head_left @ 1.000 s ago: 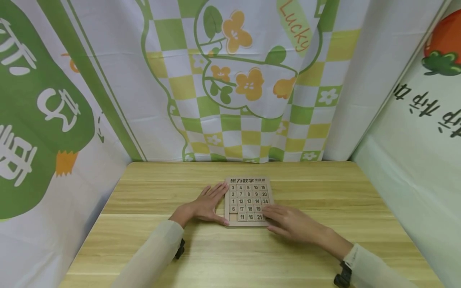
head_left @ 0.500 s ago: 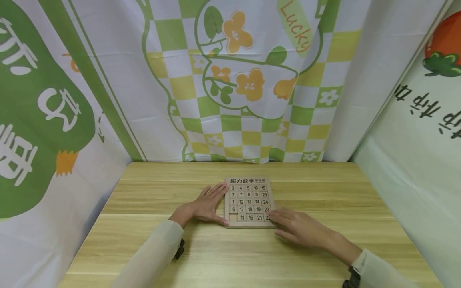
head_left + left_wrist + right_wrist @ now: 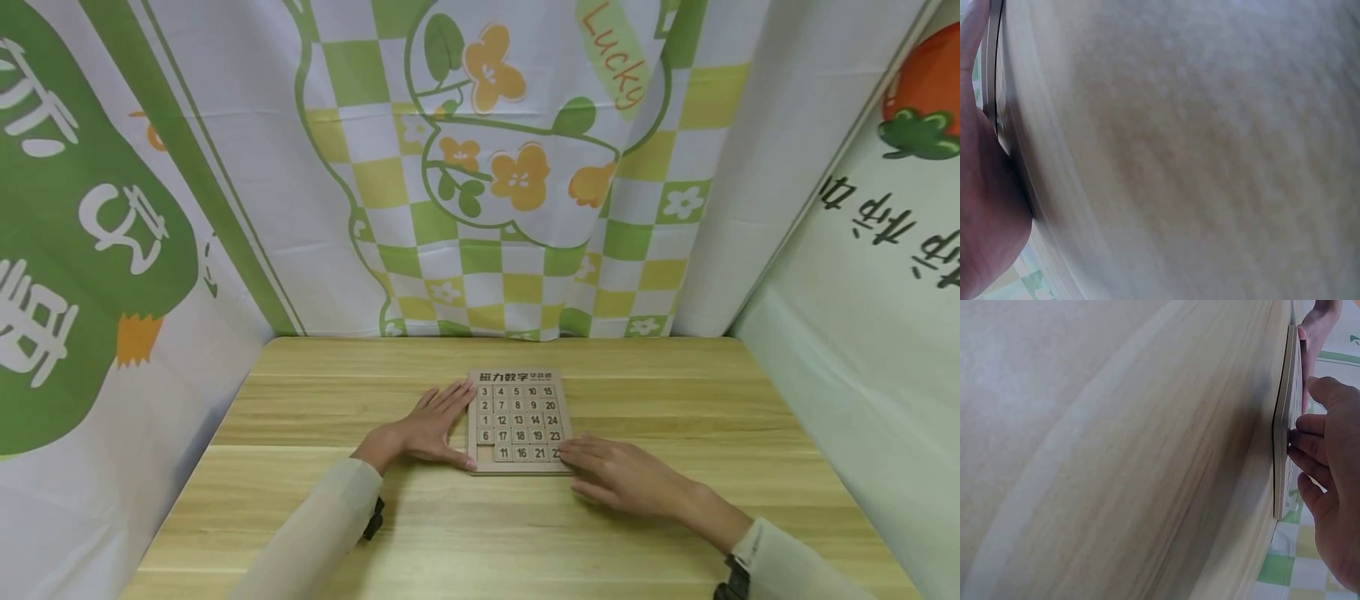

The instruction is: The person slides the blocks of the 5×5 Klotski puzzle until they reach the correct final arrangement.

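A wooden sliding number puzzle (image 3: 517, 377) lies flat on the table in the head view. Its numbered tiles (image 3: 519, 420) sit in rows, with one bare slot (image 3: 486, 453) at the bottom left corner. My left hand (image 3: 429, 429) rests along the puzzle's left side, fingers spread at the upper edge and thumb on the lower corner. At the lower right, the fingertips of my right hand (image 3: 626, 475) touch the board at the tile 22 (image 3: 556, 453), partly covering it. The right wrist view shows the right hand (image 3: 1335, 456) over the board's edge (image 3: 1283, 425).
The wooden table (image 3: 465, 533) runs around the puzzle on all sides. Behind it hangs a checked, flowered curtain (image 3: 517, 275), and printed white cloths stand at the left and right. Each wrist carries a small black camera.
My right hand has slid a little right and toward me, uncovering the tile 23 and part of 22. It stays there over the last half second. Left hand and visible tiles have not moved.
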The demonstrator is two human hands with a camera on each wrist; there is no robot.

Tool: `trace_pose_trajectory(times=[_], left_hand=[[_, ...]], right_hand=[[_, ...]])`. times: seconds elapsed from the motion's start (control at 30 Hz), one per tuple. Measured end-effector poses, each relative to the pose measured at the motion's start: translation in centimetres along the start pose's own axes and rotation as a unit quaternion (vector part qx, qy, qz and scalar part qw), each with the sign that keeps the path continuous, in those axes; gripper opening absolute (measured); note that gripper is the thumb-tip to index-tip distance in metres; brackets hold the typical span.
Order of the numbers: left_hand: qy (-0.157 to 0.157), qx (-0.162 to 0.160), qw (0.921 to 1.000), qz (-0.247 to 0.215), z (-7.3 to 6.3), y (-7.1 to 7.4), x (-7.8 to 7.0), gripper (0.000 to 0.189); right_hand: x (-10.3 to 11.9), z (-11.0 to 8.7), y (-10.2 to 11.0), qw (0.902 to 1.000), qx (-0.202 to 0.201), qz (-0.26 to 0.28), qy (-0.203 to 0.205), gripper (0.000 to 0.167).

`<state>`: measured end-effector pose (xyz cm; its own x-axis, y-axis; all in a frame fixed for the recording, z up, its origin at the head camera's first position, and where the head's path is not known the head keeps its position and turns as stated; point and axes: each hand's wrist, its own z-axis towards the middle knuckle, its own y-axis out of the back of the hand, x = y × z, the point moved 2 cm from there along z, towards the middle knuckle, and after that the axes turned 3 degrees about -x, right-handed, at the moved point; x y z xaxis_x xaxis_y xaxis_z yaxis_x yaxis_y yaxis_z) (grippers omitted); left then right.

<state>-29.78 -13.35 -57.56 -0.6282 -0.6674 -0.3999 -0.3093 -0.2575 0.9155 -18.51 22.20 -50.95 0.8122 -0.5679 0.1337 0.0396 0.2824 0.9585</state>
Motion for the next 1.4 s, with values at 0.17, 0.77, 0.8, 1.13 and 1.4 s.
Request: trace_pose_trajectory(times=[0.17,0.77,0.8,1.13,1.4], left_hand=[[0.008,0.006,0.9999,0.013,0.0,-0.2,0.4,0.141],[0.01,0.005,0.9999,0.013,0.1,-0.4,0.2,0.141],[0.011,0.006,0.9998,0.013,0.1,-0.3,0.1,0.141],[0.012,0.01,0.9997,0.018,0.1,-0.2,0.1,0.142],[0.008,0.005,0.9998,0.02,0.2,-0.3,0.4,0.142]], right_hand=[[0.2,0.4,-0.3,1.0,-0.004,0.001,0.003,0.049],[1.6,2.4,-1.4,0.9999,0.004,0.016,0.003,0.05],[1.6,2.4,-1.4,0.9999,0.004,0.016,0.003,0.05],[0.9,2.4,-1.1,0.9994,-0.011,0.033,-0.001,0.052],[-0.9,2.8,-1.0,0.9981,-0.007,0.036,-0.049,0.054]])
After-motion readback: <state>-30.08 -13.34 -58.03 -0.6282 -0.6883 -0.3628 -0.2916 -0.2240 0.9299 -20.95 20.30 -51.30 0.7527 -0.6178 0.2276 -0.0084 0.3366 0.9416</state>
